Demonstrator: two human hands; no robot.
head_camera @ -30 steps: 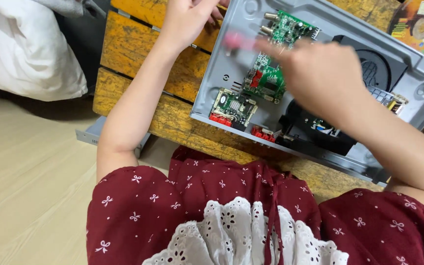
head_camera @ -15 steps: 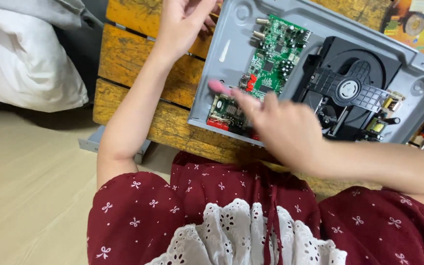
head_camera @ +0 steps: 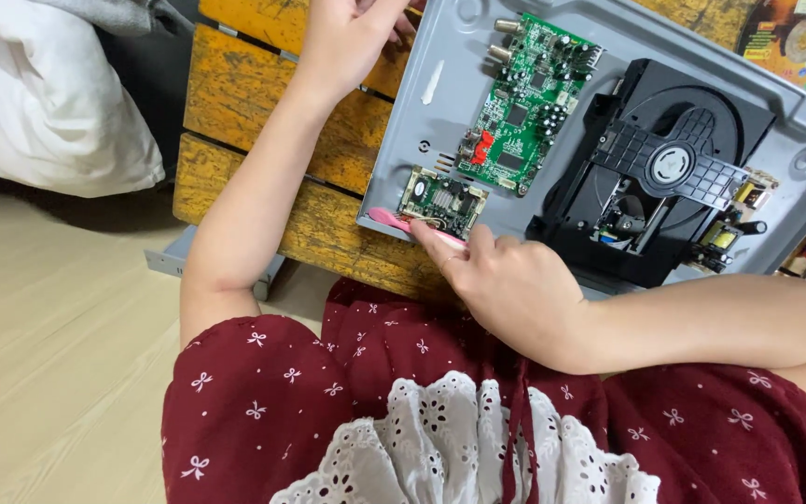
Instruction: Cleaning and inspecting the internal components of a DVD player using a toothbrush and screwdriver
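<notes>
1. Our right hand curls closed around a slim pink tool, tip lying at the small green board.
2. Our left hand rests on the grey metal tray's top edge; we cannot tell its spread.
3. The tray holds 2 green boards and 1 black disc drive, atop a worn yellow wooden crate.

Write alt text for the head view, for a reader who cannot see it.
A person's right hand holds a pink tool at the near edge of an opened grey disc player chassis, beside a small circuit board. The left hand rests at the chassis's far corner, on a worn yellow wooden table.
</notes>
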